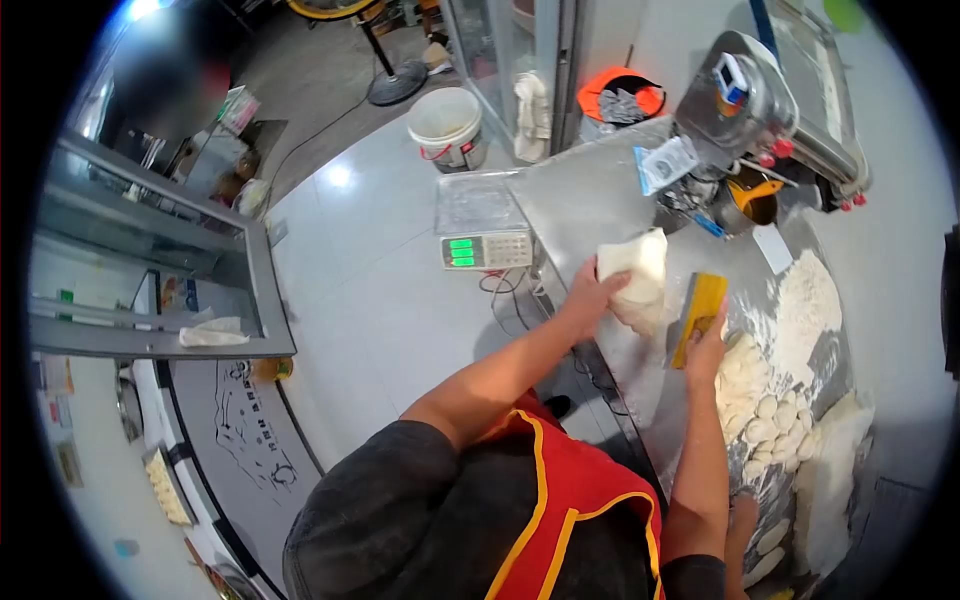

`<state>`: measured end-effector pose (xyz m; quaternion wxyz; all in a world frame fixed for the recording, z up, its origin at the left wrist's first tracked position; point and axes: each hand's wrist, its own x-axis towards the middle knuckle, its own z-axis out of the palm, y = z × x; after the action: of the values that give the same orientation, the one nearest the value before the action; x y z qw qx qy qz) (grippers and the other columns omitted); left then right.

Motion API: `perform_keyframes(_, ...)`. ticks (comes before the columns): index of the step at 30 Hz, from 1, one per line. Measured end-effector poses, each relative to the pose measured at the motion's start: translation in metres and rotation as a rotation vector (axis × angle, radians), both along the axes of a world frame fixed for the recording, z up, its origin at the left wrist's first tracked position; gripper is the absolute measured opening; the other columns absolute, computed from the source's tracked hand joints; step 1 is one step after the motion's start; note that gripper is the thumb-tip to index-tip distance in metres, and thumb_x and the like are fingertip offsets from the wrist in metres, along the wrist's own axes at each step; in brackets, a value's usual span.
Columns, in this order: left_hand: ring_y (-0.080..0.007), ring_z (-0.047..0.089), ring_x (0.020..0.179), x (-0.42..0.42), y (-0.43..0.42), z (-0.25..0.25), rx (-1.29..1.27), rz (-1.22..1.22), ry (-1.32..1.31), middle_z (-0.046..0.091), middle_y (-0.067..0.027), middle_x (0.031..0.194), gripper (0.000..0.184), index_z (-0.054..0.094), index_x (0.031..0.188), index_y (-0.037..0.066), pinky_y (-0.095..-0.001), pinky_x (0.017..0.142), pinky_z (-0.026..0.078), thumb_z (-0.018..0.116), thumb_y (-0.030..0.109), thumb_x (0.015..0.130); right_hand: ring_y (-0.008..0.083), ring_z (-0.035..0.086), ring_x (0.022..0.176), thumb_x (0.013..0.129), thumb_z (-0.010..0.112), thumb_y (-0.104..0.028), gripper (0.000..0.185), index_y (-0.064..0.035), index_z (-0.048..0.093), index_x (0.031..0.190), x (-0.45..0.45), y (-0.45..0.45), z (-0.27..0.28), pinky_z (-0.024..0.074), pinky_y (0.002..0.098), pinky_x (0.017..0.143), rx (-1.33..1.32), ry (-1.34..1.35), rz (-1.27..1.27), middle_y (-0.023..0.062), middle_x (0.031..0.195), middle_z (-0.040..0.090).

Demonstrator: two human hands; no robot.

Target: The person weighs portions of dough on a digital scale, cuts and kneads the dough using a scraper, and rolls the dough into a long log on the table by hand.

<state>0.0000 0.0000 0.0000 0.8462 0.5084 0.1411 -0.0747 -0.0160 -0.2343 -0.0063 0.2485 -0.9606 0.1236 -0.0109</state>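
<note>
My left hand [598,292] grips a thick pale slab of dough [638,268] by its near side, just above the steel worktop [575,185]. The slab's lower edge hangs loosely. My right hand [706,350] is closed around a dough scraper with a yellow handle [708,298], held upright to the right of the slab. Close by the right wrist lies a larger mass of dough [742,382]. Below it, several small round dough pieces [780,425] sit in a cluster on the floured surface. Dry flour [808,310] is heaped farther right.
A digital scale [486,250] stands left of the worktop. Behind my hands are a metal pot with an orange-yellow handle [755,195], a plastic packet [668,165] and a dough machine [740,100]. A white bucket [445,122] is on the floor. A pale cloth [838,490] lies at right.
</note>
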Motion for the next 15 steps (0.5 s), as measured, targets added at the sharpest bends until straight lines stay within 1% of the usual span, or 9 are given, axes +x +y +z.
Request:
perform_keyframes(2, -0.0223, 0.057, 0.108, 0.008, 0.031, 0.026, -0.146, 0.082, 0.027, 0.056, -0.0092, 0.120, 0.049, 0.046, 0.127, 0.002, -0.0342, 0.094, 0.046, 0.067, 0.017, 0.085, 0.0430, 0.063, 0.081, 0.079, 0.055, 0.003, 0.089, -0.0221, 0.007, 0.150, 0.009, -0.006, -0.006, 0.0480, 0.0489, 0.073, 0.018, -0.069, 0.019, 0.0293, 0.090, 0.063)
perform_keyframes(3, -0.0217, 0.057, 0.107, -0.021, 0.052, 0.026, -0.241, 0.100, 0.069, 0.057, -0.0091, 0.119, 0.048, 0.046, 0.126, 0.003, -0.0346, 0.092, 0.047, 0.067, 0.016, 0.085, 0.0438, 0.062, 0.082, 0.079, 0.055, 0.003, 0.088, -0.0220, 0.007, 0.150, -0.026, -0.009, 0.013, 0.0480, 0.0486, 0.073, -0.046, -0.034, 0.033, 0.0296, 0.093, 0.062)
perform_keyframes(5, -0.0205, 0.057, 0.105, -0.003, 0.111, 0.011, -0.298, 0.129, -0.008, 0.058, -0.0091, 0.116, 0.045, 0.047, 0.123, 0.004, -0.0354, 0.088, 0.048, 0.067, 0.015, 0.085, 0.0453, 0.061, 0.084, 0.079, 0.053, 0.004, 0.088, -0.0219, 0.007, 0.150, -0.015, 0.002, 0.005, 0.0479, 0.0481, 0.074, -0.033, -0.122, 0.061, 0.0303, 0.099, 0.062)
perform_keyframes(6, -0.0208, 0.058, 0.104, 0.009, 0.138, 0.000, -0.295, 0.169, -0.049, 0.058, -0.0097, 0.116, 0.045, 0.047, 0.123, 0.004, -0.0358, 0.088, 0.048, 0.067, 0.015, 0.085, 0.0465, 0.060, 0.092, 0.079, 0.051, 0.005, 0.086, -0.0211, 0.009, 0.150, -0.009, 0.001, -0.001, 0.0481, 0.0464, 0.077, -0.008, -0.179, 0.093, 0.0316, 0.111, 0.058)
perform_keyframes(7, -0.0210, 0.058, 0.104, 0.017, 0.163, -0.013, -0.298, 0.211, -0.076, 0.058, -0.0102, 0.115, 0.044, 0.046, 0.123, 0.004, -0.0361, 0.088, 0.048, 0.067, 0.015, 0.085, 0.0455, 0.059, 0.097, 0.079, 0.050, 0.005, 0.084, -0.0198, 0.011, 0.149, -0.007, -0.003, -0.004, 0.0473, 0.0450, 0.081, -0.026, -0.213, 0.116, 0.0302, 0.115, 0.056)
perform_keyframes(9, -0.0207, 0.058, 0.103, 0.030, 0.208, -0.037, -0.220, 0.359, -0.020, 0.057, -0.0102, 0.115, 0.044, 0.046, 0.123, 0.003, -0.0359, 0.088, 0.048, 0.066, 0.012, 0.085, 0.0434, 0.056, 0.107, 0.079, 0.049, 0.006, 0.081, -0.0172, 0.015, 0.149, -0.006, -0.006, -0.006, 0.0455, 0.0421, 0.089, -0.064, -0.263, 0.167, 0.0274, 0.124, 0.053)
perform_keyframes(11, -0.0201, 0.058, 0.103, 0.049, 0.254, -0.069, -0.076, 0.462, 0.045, 0.058, -0.0097, 0.116, 0.043, 0.046, 0.124, 0.003, -0.0351, 0.089, 0.048, 0.064, 0.010, 0.086, 0.0381, 0.055, 0.114, 0.079, 0.048, 0.005, 0.076, -0.0123, 0.019, 0.148, -0.006, 0.021, 0.020, 0.0434, 0.0382, 0.095, 0.051, -0.033, -0.029, 0.0265, 0.127, 0.052)
perform_keyframes(13, -0.0191, 0.058, 0.104, 0.077, 0.295, -0.120, 0.122, 0.513, 0.105, 0.058, -0.0087, 0.117, 0.040, 0.046, 0.124, 0.001, -0.0337, 0.089, 0.047, 0.060, 0.007, 0.087, 0.0337, 0.053, 0.117, 0.081, 0.050, 0.004, 0.071, -0.0075, 0.023, 0.146, -0.005, 0.017, 0.009, 0.0416, 0.0363, 0.096, 0.131, -0.012, -0.088, 0.0255, 0.127, 0.052)
perform_keyframes(15, -0.0189, 0.062, 0.094, 0.102, 0.329, -0.181, 0.178, 0.491, 0.175, 0.063, -0.0095, 0.107, 0.033, 0.053, 0.118, 0.001, -0.0339, 0.081, 0.051, 0.060, 0.005, 0.086, 0.0322, 0.055, 0.112, 0.083, 0.053, 0.001, 0.064, -0.0038, 0.029, 0.143, 0.000, 0.035, 0.015, 0.0418, 0.0358, 0.095, 0.087, -0.060, -0.106, 0.0244, 0.122, 0.054)
